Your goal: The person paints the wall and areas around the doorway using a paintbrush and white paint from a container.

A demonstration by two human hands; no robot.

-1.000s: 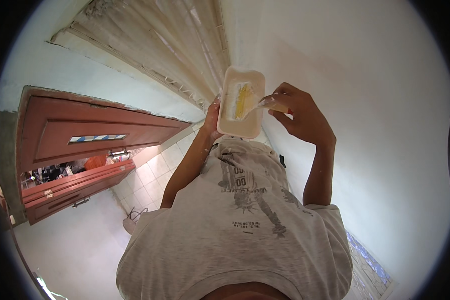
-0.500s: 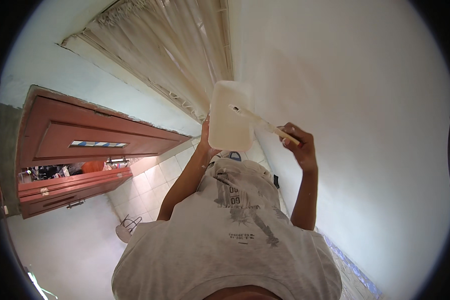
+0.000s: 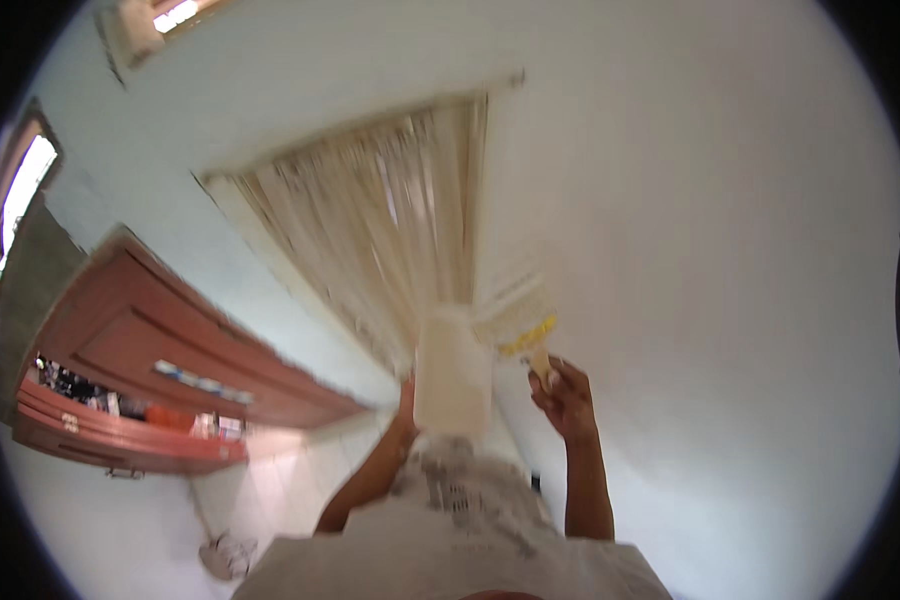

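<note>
White tray (image 3: pixel 452 370) sits at frame centre, gripped from below by the left hand (image 3: pixel 407 398); the right hand (image 3: pixel 564 398) clasps a brush (image 3: pixel 522 330) just right of it, bristles yellow with paint. Loading looks done; next, a steady stroke onto the wall (image 3: pixel 690 250).

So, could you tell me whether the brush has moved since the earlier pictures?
Yes. The brush in the right hand has left the white tub and now sits beside it, raised to the white wall by the curtain.
</note>
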